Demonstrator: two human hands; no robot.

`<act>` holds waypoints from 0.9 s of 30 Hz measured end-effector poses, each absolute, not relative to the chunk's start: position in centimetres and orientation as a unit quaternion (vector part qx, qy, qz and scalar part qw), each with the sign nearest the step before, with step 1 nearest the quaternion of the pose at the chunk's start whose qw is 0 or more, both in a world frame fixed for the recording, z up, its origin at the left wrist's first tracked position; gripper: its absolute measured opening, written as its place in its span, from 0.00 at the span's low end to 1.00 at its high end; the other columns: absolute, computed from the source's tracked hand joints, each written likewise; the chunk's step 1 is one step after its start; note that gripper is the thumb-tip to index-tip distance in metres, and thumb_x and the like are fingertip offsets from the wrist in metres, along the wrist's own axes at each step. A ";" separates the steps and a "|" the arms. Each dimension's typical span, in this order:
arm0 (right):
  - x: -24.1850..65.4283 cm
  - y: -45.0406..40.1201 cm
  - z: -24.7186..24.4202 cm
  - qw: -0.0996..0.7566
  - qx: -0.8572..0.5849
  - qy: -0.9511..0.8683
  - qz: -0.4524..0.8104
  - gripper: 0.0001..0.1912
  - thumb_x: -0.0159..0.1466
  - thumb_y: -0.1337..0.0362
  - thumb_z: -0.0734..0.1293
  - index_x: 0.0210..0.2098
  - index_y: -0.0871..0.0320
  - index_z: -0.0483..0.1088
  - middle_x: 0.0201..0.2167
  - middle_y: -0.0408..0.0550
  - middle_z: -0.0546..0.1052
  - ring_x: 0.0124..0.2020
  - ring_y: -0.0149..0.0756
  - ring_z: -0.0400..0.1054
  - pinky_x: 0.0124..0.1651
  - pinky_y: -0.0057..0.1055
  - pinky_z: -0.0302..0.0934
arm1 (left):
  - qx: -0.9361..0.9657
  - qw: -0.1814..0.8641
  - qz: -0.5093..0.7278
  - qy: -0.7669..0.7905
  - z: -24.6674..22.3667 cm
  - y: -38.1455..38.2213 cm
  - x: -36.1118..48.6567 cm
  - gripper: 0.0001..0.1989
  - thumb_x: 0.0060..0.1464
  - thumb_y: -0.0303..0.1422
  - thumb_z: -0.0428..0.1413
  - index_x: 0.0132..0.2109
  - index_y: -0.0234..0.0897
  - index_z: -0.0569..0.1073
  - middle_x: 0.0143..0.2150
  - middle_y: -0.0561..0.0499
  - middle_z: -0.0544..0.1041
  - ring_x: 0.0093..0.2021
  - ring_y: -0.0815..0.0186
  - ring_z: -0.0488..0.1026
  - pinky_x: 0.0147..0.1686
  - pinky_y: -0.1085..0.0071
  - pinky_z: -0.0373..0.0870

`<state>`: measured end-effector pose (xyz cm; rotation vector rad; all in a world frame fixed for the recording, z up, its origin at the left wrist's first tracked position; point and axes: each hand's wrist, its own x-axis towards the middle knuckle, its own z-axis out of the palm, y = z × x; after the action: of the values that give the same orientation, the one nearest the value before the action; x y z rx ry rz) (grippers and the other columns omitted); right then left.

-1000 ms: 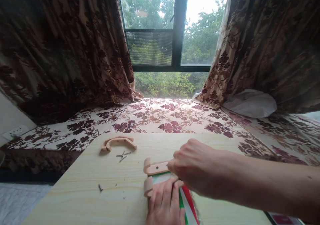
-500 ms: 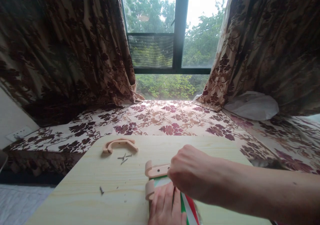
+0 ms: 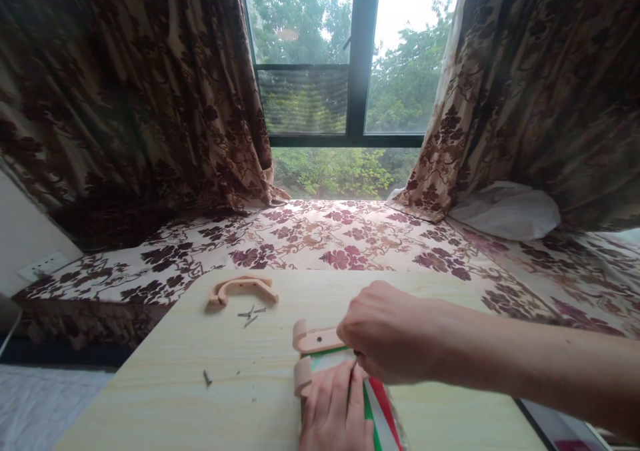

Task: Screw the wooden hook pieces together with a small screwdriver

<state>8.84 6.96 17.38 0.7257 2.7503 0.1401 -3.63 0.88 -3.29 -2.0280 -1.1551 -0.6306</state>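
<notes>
At the table's lower middle lies a flat piece with green, white and red stripes (image 3: pixel 384 407). Two pale wooden curved parts rest on it, an upper one (image 3: pixel 313 339) with a dark hole and a lower one (image 3: pixel 302 375). My left hand (image 3: pixel 336 404) lies over the lower part and the striped piece, fingers stretched out. Above it, my right hand (image 3: pixel 376 331) is closed over the right end of the upper part; a small dark bit shows under its fingers, too hidden to name.
Two curved wooden pieces (image 3: pixel 243 289) lie at the table's back left, with several screws (image 3: pixel 251 315) beside them. A single screw (image 3: pixel 207 378) sits further left. Behind the table (image 3: pixel 175 371) are a flowered cover (image 3: pixel 300 237) and a white bag (image 3: pixel 507 211).
My right hand has turned slightly at the wrist, and its forearm sits a little lower at the right. My left hand stays on the striped piece. The view has shifted slightly.
</notes>
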 end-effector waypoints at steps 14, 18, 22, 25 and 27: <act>9.0 5.9 17.7 0.113 0.243 0.962 0.055 0.07 0.53 0.75 0.61 0.23 0.60 0.67 0.19 0.45 0.70 0.15 0.29 0.55 0.17 0.30 0.39 | -0.775 0.344 -0.256 -0.464 -3.1 0.8 -3.6 0.18 0.52 0.37 0.45 0.49 0.37 0.68 0.43 0.50 0.74 0.42 0.64 0.68 0.42 0.67 0.62; 8.8 5.9 18.0 0.140 0.283 0.948 0.042 0.05 0.52 0.74 0.63 0.22 0.60 0.67 0.15 0.43 0.67 0.14 0.29 0.54 0.17 0.29 0.40 | -0.768 0.334 -0.272 -0.474 -2.7 0.7 -3.5 0.17 0.50 0.34 0.46 0.47 0.39 0.69 0.41 0.51 0.74 0.42 0.64 0.68 0.42 0.67 0.62; 8.8 5.2 18.4 0.118 0.247 0.961 0.046 0.06 0.53 0.74 0.63 0.21 0.60 0.66 0.18 0.44 0.68 0.15 0.28 0.54 0.17 0.30 0.41 | -0.741 0.331 -0.320 -0.488 -3.8 1.1 -2.2 0.15 0.48 0.29 0.43 0.41 0.41 0.70 0.34 0.52 0.74 0.39 0.64 0.68 0.41 0.66 0.62; 8.6 4.8 18.2 0.131 0.226 0.965 0.039 0.09 0.53 0.76 0.63 0.19 0.60 0.65 0.18 0.44 0.68 0.15 0.28 0.55 0.17 0.29 0.42 | -0.668 0.311 -0.426 -0.526 -4.8 1.4 -1.0 0.17 0.49 0.25 0.38 0.33 0.40 0.70 0.33 0.48 0.73 0.40 0.60 0.67 0.43 0.61 0.61; 8.5 4.9 18.0 0.147 0.238 0.960 0.031 0.09 0.53 0.76 0.62 0.19 0.60 0.66 0.16 0.44 0.68 0.15 0.29 0.54 0.17 0.29 0.42 | -0.670 0.308 -0.422 -0.527 -4.7 1.4 -1.1 0.17 0.51 0.26 0.37 0.32 0.40 0.70 0.32 0.48 0.73 0.40 0.60 0.67 0.44 0.60 0.61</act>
<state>8.50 4.85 18.04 0.6851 2.7613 0.0894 -1.08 1.41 -4.65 -1.7726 -1.3928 -1.1154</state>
